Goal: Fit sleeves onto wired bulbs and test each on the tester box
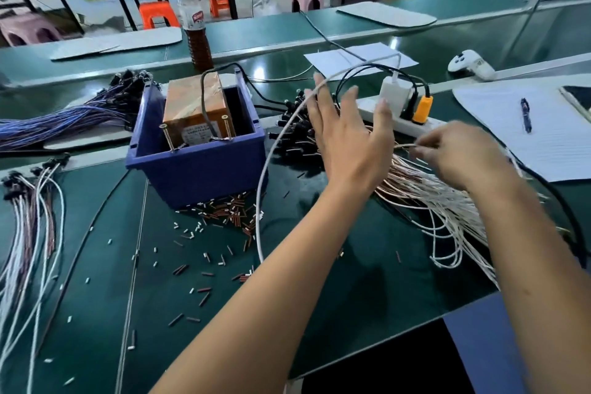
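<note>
Here the step in hand looks like drawing one wired bulb out of the pile of unfinished wired bulbs (425, 198), which lies on the green mat (224, 313) to the right of the blue bin (195, 169). The right hand (454, 153) has its fingers curled and pinches a thin wire lead near the top of that pile, close to the white power strip (412, 121); motion blur hides exactly how many strands it has. The left hand (348, 134) hovers above the black bulb heads (297, 134) with fingers spread and straight, holding nothing, though a white cable (265, 169) crosses in front of its fingertips. To do this well, I would judge that the pinch should isolate a single pair of leads before pulling, since the strands lie tangled and a careless tug could drag several neighbours along. The free hand could press down on the heap to steady it. The loose sleeves (230, 211), red-brown and white, lie scattered on the mat at the foot of the bin, so the freed bulb should travel there next. The tester box (195, 109), wrapped in brown tape with two screws (228, 129) standing at its front, sits inside the bin. Finished bundles (28, 217) lie far left.
</note>
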The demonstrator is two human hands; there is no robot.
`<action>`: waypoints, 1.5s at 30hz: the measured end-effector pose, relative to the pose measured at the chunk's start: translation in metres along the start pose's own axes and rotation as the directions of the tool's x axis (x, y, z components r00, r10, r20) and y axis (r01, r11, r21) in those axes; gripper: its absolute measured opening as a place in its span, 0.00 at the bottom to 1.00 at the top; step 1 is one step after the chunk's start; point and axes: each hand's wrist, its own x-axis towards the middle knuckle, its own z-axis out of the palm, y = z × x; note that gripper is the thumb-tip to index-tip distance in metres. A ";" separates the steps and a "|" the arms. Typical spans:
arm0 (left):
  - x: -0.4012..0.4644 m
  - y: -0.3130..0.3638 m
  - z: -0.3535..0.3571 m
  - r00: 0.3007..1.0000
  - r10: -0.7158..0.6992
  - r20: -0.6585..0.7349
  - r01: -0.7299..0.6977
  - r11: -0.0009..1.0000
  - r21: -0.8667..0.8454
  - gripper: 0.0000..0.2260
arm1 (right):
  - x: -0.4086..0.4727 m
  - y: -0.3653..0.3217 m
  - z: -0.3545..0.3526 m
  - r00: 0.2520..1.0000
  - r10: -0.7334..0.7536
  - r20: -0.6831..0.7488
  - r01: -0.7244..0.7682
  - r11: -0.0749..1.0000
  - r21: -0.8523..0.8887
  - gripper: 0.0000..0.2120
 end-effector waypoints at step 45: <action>-0.041 -0.163 -0.346 0.731 -0.303 -0.612 0.676 0.449 0.585 0.18 | -0.141 -0.295 0.128 0.389 -0.904 0.176 0.883 0.420 0.207 0.11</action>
